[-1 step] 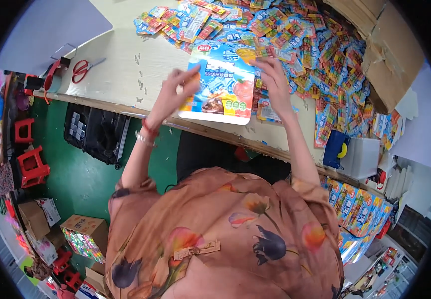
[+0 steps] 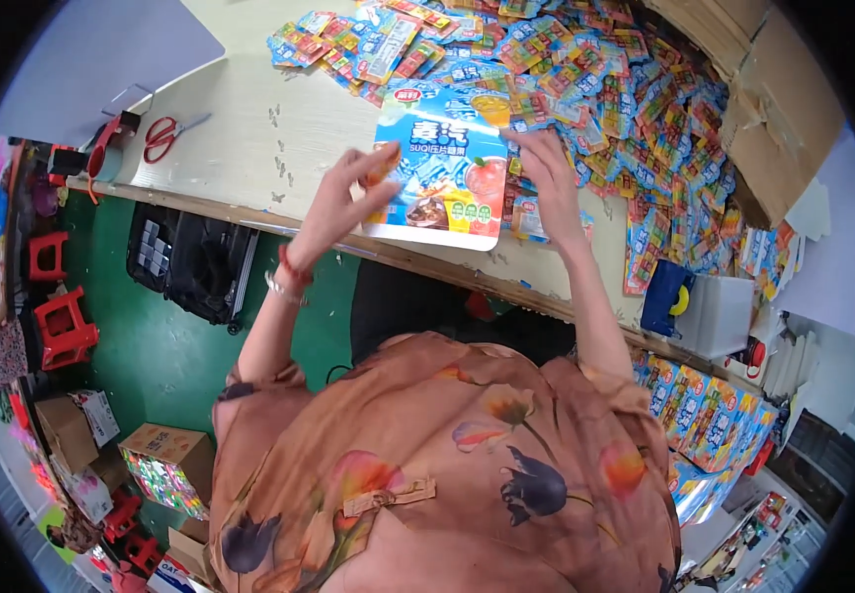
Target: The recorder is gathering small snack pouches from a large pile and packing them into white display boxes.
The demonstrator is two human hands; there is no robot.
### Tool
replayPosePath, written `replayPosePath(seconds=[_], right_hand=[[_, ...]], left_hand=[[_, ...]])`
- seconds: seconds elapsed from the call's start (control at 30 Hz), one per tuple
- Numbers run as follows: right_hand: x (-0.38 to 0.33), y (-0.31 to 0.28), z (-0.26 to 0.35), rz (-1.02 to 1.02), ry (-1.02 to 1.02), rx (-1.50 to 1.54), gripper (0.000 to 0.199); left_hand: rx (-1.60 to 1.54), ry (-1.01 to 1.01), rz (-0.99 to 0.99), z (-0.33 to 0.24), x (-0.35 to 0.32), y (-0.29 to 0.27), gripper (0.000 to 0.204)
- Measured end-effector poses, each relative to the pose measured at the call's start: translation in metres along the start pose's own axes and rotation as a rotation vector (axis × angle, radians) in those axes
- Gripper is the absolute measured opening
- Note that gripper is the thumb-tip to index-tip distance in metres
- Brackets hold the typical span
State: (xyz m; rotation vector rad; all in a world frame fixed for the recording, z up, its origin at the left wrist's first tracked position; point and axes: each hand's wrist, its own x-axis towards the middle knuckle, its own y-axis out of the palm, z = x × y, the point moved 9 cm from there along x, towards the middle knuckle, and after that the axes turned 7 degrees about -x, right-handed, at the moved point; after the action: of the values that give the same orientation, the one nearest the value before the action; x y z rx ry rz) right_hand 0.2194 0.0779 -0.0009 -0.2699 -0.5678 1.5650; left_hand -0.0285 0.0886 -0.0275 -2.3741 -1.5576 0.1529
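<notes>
A blue stand-up pouch (image 2: 437,163) with fruit pictures and a white bottom edge is at the front of the table, its printed face toward me. My left hand (image 2: 350,195) is at the pouch's left edge, with thumb and forefinger spread apart over its face. Along the right edge, my right hand (image 2: 549,178) has its fingers stretched out, their tips by the pouch's upper right side. Whether those fingertips press on the pouch is hard to see. Behind it spreads a big heap of small colourful candy packets (image 2: 585,89).
Red-handled scissors (image 2: 162,138) and a tape dispenser (image 2: 106,148) are at the table's left. On the right stand an open cardboard box (image 2: 778,109) and a blue tape dispenser (image 2: 666,296). Below the table's right end are more filled pouches (image 2: 709,410). Red stools (image 2: 65,326) stand on the green floor.
The pouch has shifted slightly right and down. My left hand's fingers have spread wider apart, and my right hand has dropped a little along the edge.
</notes>
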Motion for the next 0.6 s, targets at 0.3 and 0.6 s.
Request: replayPosePath(seconds=[0.3, 0.6], right_hand=[[-0.064, 0.045, 0.029, 0.178, 0.299, 0.393, 0.073], [-0.081, 0.031, 0.049, -0.078, -0.165, -0.416, 0.059]], left_hand=[[-0.311, -0.162, 0.096, -0.008, -0.035, 0.008, 0.07], [0.345, 0.318, -0.242, -0.046, -0.054, 0.001, 0.056]])
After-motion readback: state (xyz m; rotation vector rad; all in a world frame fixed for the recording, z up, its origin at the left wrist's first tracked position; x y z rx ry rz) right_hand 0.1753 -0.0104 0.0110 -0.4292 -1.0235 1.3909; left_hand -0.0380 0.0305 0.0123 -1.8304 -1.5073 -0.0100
